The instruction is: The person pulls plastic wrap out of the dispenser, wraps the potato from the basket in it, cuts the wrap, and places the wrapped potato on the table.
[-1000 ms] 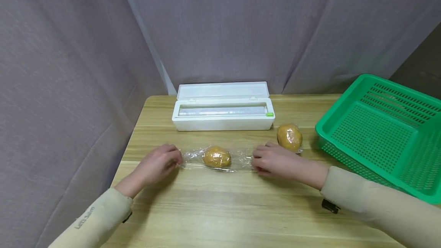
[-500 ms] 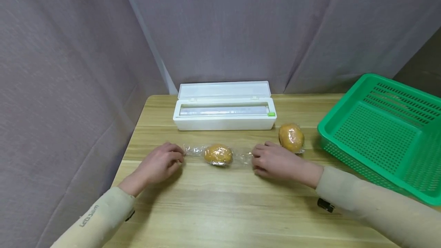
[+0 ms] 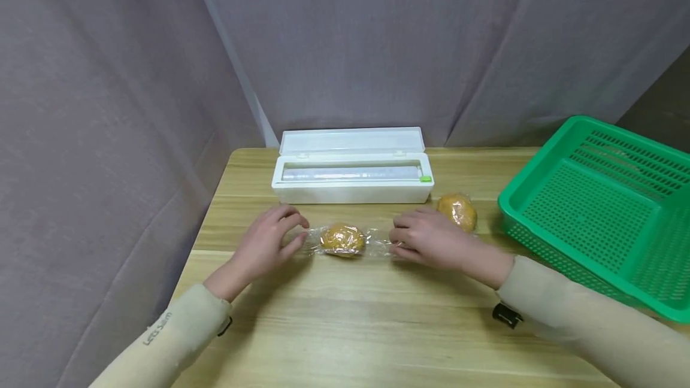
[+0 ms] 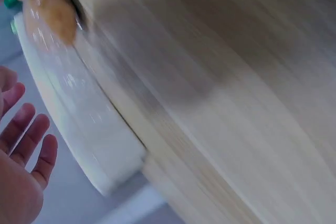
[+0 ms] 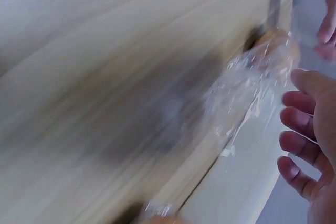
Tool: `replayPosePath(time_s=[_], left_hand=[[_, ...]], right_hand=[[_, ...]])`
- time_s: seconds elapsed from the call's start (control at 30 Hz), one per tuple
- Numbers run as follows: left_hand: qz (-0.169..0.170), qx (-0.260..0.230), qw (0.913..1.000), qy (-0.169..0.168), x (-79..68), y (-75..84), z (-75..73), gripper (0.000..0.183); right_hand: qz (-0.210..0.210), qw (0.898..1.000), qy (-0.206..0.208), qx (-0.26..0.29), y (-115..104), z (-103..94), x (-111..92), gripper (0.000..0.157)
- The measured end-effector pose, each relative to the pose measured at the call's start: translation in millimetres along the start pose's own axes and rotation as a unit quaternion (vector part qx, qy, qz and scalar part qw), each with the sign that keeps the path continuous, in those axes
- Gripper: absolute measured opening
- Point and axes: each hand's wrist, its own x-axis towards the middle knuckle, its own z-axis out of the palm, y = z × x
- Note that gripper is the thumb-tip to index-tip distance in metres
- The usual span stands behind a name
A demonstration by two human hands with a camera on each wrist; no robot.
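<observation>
An oval yellow-orange fruit [image 3: 342, 239], mango-like, lies on the table in clear plastic film [image 3: 379, 243] that sticks out at both sides. To its left is my left hand [image 3: 266, 237], thumb and fingers spread apart, near the film's left end; the left wrist view shows those fingers [image 4: 39, 135] loosely bent with nothing between them. On the other side my right hand [image 3: 431, 237] is at the film's right end. In the right wrist view its thumb and fingers [image 5: 297, 120] are apart and relaxed, beside the film; whether they touch it, I cannot tell.
Behind the fruit stands a white film dispenser box [image 3: 353, 193], lid up, a roll [image 3: 350, 173] inside and a green slider [image 3: 425, 179] on its edge. A second wrapped fruit [image 3: 459, 211] sits behind my right hand. A green basket [image 3: 539, 238] is at the right.
The film has drawn narrower round the fruit, which has rolled slightly away from me. My left hand has left the film's end, moving right and spreading its fingers. My right hand has shifted slightly.
</observation>
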Motion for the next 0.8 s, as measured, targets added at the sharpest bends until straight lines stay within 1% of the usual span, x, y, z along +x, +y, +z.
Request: replayPosePath(time_s=[0.07,0.13,0.2,0.3,0.43,0.57,0.8], left_hand=[[0.035,0.019,0.9991,-0.015,8.0,8.3,7.5,0.022],[0.059,0.035,0.9971,-0.034,13.1,13.7,14.8,0.030],[0.074,0.045,0.9950,-0.050,16.1,16.2,20.6,0.035],[0.087,0.054,0.9925,-0.066,18.8,17.2,26.6,0.041],[0.089,0.052,0.9916,-0.078,18.7,13.1,31.6,0.048],[0.082,0.042,0.9927,-0.078,18.8,10.2,33.4,0.051],[0.052,0.031,0.9937,-0.094,21.4,9.7,34.0,0.052]], right_hand=[[-0.002,1.000,0.002,-0.002,-5.6,2.4,9.0,0.023],[0.002,1.000,-0.002,0.000,-10.8,6.7,18.8,0.036],[0.016,1.000,-0.013,0.007,-13.6,12.3,27.1,0.045],[0.041,0.999,-0.032,0.016,-13.8,20.1,33.8,0.054],[0.054,0.997,-0.039,0.024,-11.5,30.0,39.1,0.059],[0.068,0.996,-0.036,0.034,-9.7,35.0,44.1,0.061],[0.095,0.993,-0.035,0.054,-6.9,35.6,46.6,0.065]])
